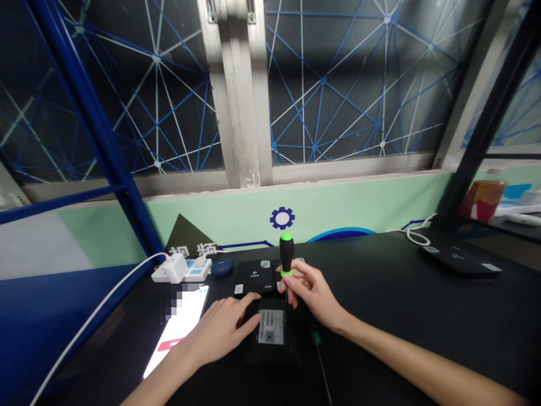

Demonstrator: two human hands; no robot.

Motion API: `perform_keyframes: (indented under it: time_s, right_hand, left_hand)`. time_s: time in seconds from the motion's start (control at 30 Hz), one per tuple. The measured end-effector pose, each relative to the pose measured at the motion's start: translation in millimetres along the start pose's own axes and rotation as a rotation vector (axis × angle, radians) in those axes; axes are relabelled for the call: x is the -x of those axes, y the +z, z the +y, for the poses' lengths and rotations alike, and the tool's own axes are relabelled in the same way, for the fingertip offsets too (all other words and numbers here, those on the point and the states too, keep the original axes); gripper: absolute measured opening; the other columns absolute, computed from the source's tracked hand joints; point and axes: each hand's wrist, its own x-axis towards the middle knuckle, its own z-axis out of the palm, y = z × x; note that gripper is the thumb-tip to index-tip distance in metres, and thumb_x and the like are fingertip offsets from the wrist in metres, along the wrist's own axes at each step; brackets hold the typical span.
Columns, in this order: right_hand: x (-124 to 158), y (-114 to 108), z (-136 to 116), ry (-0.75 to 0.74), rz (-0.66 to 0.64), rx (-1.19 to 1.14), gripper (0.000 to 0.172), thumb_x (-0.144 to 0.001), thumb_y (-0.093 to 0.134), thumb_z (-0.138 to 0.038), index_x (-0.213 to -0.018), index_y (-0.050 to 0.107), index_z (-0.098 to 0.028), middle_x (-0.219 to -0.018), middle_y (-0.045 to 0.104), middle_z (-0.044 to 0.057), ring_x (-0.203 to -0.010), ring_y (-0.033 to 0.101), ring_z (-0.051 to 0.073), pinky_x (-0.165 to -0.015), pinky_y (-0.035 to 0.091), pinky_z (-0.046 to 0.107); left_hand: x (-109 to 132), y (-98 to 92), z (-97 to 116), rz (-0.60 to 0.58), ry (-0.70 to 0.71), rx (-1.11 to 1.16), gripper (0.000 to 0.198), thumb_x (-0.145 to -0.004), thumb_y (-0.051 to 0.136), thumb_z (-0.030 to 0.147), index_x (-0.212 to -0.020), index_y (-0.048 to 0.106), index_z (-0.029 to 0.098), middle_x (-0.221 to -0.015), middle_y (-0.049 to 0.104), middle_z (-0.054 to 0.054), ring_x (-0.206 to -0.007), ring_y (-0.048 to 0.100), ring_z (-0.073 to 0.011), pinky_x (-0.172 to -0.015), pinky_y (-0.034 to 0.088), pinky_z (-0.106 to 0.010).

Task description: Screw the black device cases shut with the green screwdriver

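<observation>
One black table point(401, 316), one labelled black box point(273, 327) on it under both hands.
Left hand point(220, 332) flat and released, pressing the box's left side. Right hand point(310, 293), at the far edge, grasps screwdriver point(286, 251): axis vertical, tip down on box. Two drivers in all; spare screwdriver point(316, 339) lies just right of the box.

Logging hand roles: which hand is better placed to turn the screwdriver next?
Right, probably. The right hand grips the upright screwdriver below its green-tipped handle, over the black box. The left hand lies flat on that box, beside its label, likely steadying it.
</observation>
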Motion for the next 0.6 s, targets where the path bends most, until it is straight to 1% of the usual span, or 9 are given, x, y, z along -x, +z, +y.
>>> perform_keyframes:
  time_s: [0.37,0.6]
  right_hand:
    - [0.9,-0.1,1.2,-0.002,0.0,0.025,0.025,-0.093,0.06,-0.043,-0.101,0.058,-0.019,-0.078,0.064,0.001,-0.054,0.052,0.008,-0.048,0.043,0.019]
    - [1.7,0.7,0.7,-0.002,-0.006,0.036,0.026,-0.093,0.06,-0.043,-0.101,0.058,-0.019,-0.078,0.064,0.001,-0.054,0.052,0.008,-0.048,0.042,0.02]
  left_hand:
    - [-1.4,-0.3,0.4,-0.003,-0.004,0.01,0.039,-0.1,0.038,0.053,-0.132,0.051,0.035,-0.075,0.061,0.002,-0.077,0.061,-0.0233,-0.066,0.039,-0.03]
    - [0.1,0.0,0.2,0.005,0.003,0.005,0.037,-0.1,0.039,0.052,-0.13,0.051,0.036,-0.072,0.061,0.003,-0.074,0.06,-0.0227,-0.065,0.038,-0.03]
